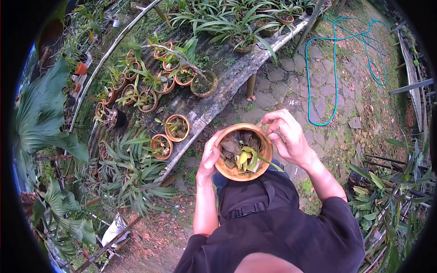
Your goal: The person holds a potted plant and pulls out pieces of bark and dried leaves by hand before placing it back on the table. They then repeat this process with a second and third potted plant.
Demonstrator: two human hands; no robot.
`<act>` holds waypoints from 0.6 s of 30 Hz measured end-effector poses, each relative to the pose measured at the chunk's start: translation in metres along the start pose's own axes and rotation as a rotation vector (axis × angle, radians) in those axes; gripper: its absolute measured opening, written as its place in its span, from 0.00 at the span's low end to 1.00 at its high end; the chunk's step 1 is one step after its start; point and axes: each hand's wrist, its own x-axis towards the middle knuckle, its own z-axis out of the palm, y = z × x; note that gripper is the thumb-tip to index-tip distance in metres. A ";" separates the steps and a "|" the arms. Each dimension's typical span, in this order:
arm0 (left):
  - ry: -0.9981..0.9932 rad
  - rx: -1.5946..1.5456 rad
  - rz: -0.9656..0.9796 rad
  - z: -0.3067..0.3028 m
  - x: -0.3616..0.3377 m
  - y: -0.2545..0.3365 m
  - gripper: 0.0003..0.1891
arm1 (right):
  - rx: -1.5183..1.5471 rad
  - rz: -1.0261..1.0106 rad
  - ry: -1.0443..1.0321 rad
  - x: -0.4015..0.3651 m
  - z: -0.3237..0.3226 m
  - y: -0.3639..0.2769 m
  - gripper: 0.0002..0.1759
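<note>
Long plank bench (230, 84) runs from the far right to the near left, carrying rows of potted plants; its near edge holds two small pots (177, 128) side by side. Green hose (308, 77) loops over the paving (291, 91) beyond the bench's right side. Work item: terracotta pot (236, 175), not on the bench but held in the air in front of the chest, above the paving just off the bench's near edge. Left hand (208, 159) grasps it, palm against the left wall and thumb over the rim; the pot sits roughly level. Right hand (287, 139) is at the right rim, fingers curled, with thumb and forefinger (272, 133) pinched together above the edge. Whether anything is caught between them cannot be told. Inside: a small plant (248, 158) with yellow-green leaves leaning toward the right rim, set among dark bark pieces (232, 145). Judgement: the step looks like picking over or settling the filling around the plant. To do it well, the left-hand grip should stay firm and low so the pot does not tip. The pinch should work from the rim inward, one piece at a time, clear of the leaves and base, since these look easy to bruise or loosen. Loose pieces near the rim could spill if the pot is tilted.
</note>
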 end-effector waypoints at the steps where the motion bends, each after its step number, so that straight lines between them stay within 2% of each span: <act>1: -0.005 -0.005 0.007 0.000 0.000 0.001 0.50 | -0.070 0.006 -0.053 -0.001 -0.009 -0.001 0.11; 4: -0.005 0.002 0.026 -0.002 -0.001 0.002 0.49 | -0.251 0.066 -0.251 0.001 -0.034 -0.012 0.11; 8: -0.046 0.052 0.039 -0.005 0.002 -0.001 0.48 | -0.129 0.033 -0.259 0.005 -0.023 -0.025 0.13; 11: -0.122 0.086 0.058 -0.001 0.009 0.000 0.46 | -0.141 -0.086 -0.272 0.010 -0.004 -0.020 0.12; 18: -0.122 0.140 0.010 -0.005 0.005 -0.005 0.49 | -0.308 -0.129 -0.452 0.015 0.008 -0.014 0.09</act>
